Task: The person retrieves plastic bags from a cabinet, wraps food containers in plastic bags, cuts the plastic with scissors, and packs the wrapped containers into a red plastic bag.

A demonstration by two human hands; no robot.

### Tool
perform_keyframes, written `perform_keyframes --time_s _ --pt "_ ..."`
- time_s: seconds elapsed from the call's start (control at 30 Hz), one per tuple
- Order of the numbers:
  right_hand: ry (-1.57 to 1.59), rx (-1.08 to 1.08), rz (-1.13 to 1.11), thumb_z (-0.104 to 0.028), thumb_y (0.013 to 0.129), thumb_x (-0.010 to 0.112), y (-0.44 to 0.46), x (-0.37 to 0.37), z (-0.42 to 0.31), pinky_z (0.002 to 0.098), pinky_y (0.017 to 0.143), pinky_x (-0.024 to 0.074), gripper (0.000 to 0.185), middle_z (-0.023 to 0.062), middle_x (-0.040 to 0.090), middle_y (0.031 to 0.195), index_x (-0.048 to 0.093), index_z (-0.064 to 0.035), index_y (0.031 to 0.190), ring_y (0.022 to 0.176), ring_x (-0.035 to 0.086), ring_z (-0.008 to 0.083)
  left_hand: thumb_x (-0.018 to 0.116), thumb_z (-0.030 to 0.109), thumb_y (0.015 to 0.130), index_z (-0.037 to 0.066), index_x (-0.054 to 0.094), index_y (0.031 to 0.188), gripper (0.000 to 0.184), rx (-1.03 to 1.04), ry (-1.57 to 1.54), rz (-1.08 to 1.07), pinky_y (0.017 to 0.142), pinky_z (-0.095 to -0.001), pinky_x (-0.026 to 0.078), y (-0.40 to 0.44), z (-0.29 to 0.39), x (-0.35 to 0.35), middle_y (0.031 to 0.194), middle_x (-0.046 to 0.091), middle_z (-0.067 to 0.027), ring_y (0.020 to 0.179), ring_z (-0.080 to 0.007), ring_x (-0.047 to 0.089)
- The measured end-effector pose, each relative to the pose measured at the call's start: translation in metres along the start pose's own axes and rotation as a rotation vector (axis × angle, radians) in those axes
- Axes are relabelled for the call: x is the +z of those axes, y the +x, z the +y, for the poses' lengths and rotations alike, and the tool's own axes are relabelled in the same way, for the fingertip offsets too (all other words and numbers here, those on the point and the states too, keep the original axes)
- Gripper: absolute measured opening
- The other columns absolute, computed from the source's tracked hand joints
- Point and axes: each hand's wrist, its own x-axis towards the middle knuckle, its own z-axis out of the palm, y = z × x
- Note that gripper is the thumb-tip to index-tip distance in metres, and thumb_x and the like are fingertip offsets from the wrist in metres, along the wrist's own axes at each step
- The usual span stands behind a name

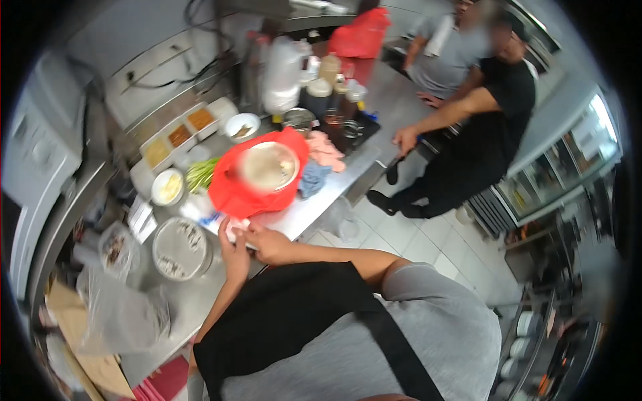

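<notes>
1. Metal kitchen counter [190, 304], head view, from eight o'clock to one.
2. Left hand [234, 252] and right hand [273, 246] together at near edge, fingers closed around small item [235, 230].
3. Whitish-pink, blurred, partly finger-covered; too unclear to identify.
4. Red bag [232, 194] at twelve o'clock from it; round tub [168, 247] at nine.

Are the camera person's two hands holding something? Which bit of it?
A small pale thing seems held between the left hand and right hand, but it's too blurred to tell what it is or which part.
</notes>
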Motion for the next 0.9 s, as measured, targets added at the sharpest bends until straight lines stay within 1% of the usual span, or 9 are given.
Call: perform_keyframes --time_s 0.03,0.13,0.27,0.4,0.47,0.53,0.67,0.77,0.9 --pt "-0.012 0.102 -0.047 -0.003 0.068 0.058 -0.006 -0.013 -0.012 0.0424 0.08 0.0464 0.074 0.0217 0.043 0.112 0.036 -0.0155 0.137 0.098 0.052 0.0395 0.043 0.016 0.096 0.009 0.025 0.14 0.048 -0.137 -0.114 -0.056 0.082 -0.0301 0.047 -0.001 0.007 0.005 0.13 0.043 -0.0134 0.112 -0.0221 0.048" --pt "-0.086 0.244 -0.005 -0.003 0.068 0.058 -0.011 -0.033 -0.017 0.0417 0.08 0.0465 0.073 0.0208 0.042 0.114 0.036 -0.0158 0.137 0.101 0.051 0.0386 0.036 0.021 0.099 0.011 0.025 0.14 0.044 -0.029 -0.093 -0.094 0.077 -0.0276 0.047 0.022 -0.016 0.02 0.129 0.042 -0.0113 0.107 -0.0182 0.049" --pt "-0.241 0.298 0.088 -0.004 0.07 0.058 -0.007 -0.035 0.012 0.042 0.08 0.0467 0.071 0.0204 0.044 0.112 0.037 -0.0171 0.136 0.102 0.05 0.0381 0.043 0.022 0.096 0.009 0.018 0.144 0.055 0.137 -0.16 -0.255 0.091 -0.0323 0.041 0.071 -0.065 0.028 0.132 0.039 -0.0126 0.114 -0.0223 0.045" --pt "-0.228 0.327 0.065 -0.027 0.076 0.066 -0.005 -0.051 0.008 0.0408 0.087 0.0444 0.062 0.0215 0.047 0.119 0.044 -0.0122 0.132 0.107 0.05 0.0372 0.042 0.014 0.095 0.015 0.001 0.146 0.067 0.529 0.081 0.015 0.094 -0.035 0.042 0.061 -0.06 0.033 0.135 0.037 -0.0163 0.117 -0.0247 0.045" --pt "-0.258 0.199 0.18 -0.042 0.076 0.067 -0.007 -0.053 0.021 0.0422 0.088 0.0441 0.065 0.0223 0.048 0.118 0.047 -0.0126 0.13 0.107 0.05 0.0373 0.038 0.01 0.095 0.027 -0.008 0.145 0.07 0.062 -0.512 -0.101 0.084 -0.0362 0.05 0.023 -0.019 0.033 0.134 0.037 -0.0174 0.11 -0.0249 0.051" --pt "-0.254 0.223 0.164 -0.043 0.075 0.068 -0.007 -0.063 0.018 0.0429 0.087 0.0443 0.066 0.0223 0.049 0.119 0.048 -0.012 0.129 0.107 0.05 0.0384 0.037 0.009 0.096 0.034 -0.012 0.143 0.072 0.045 -0.503 -0.105 0.073 -0.0347 0.055 0.026 -0.026 0.032 0.129 0.041 -0.0169 0.102 -0.023 0.056" --pt "-0.275 0.2 0.099 -0.039 0.072 0.072 -0.009 -0.073 0.024 0.0435 0.087 0.0427 0.07 0.019 0.05 0.119 0.046 -0.012 0.131 0.106 0.05 0.0371 0.044 -0.002 0.09 0.031 -0.008 0.144 0.081 0.085 -0.312 0.046 0.068 -0.0324 0.055 0.034 -0.04 0.034 0.12 0.047 -0.0157 0.094 -0.0188 0.056" --pt "-0.482 0.009 0.115 -0.037 0.068 0.075 -0.018 -0.076 0.015 0.0447 0.086 0.0426 0.075 0.0155 0.051 0.119 0.044 -0.0115 0.132 0.102 0.053 0.0354 0.046 -0.007 0.087 0.029 -0.007 0.145 0.086 0.127 -0.355 0.06 0.072 -0.0291 0.051 0.029 -0.035 0.034 0.122 0.047 -0.0171 0.095 -0.0163 0.055" --pt "-0.313 -0.045 0.05 -0.036 0.07 0.074 -0.01 -0.075 0.045 0.0416 0.086 0.0439 0.075 0.0192 0.054 0.116 0.043 -0.0069 0.132 0.101 0.055 0.0356 0.046 -0.01 0.084 0.027 -0.008 0.145 0.09 0.18 -0.459 0.032 0.077 -0.0281 0.049 0.03 -0.031 0.041 0.124 0.046 -0.0172 0.097 -0.015 0.054"
